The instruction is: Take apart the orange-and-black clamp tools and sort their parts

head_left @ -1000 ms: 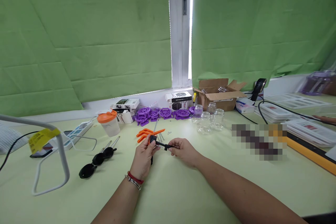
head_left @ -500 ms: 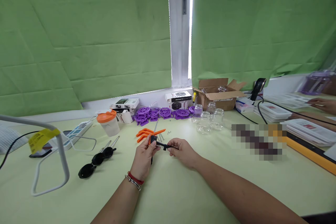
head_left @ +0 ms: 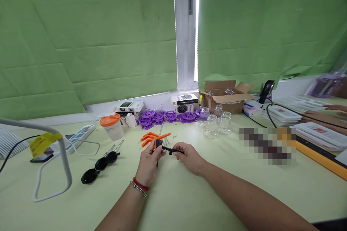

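Note:
Above the table, my left hand (head_left: 148,160) is closed around a black part with a metal rod (head_left: 166,149). The fingers of my right hand (head_left: 189,158) pinch the black far end of the same part. Its exact kind is too small to make out, and my left fingers hide some of it. Just beyond my left hand lie orange curved handles (head_left: 149,137), and a thin metal rod (head_left: 161,129) stands up behind them. Left of my hands are black round pieces (head_left: 89,175) with metal rods.
Purple plastic pieces (head_left: 170,116) lie along the wall, with glass jars (head_left: 210,130) and a cardboard box (head_left: 230,106) to their right. A shaker cup (head_left: 113,130) and power strip (head_left: 81,138) stand left. Another person's hand (head_left: 337,108) is near paper stacks (head_left: 320,135).
My hands and the black part stay nearly in place. At the far right, the other person's hands have shifted slightly.

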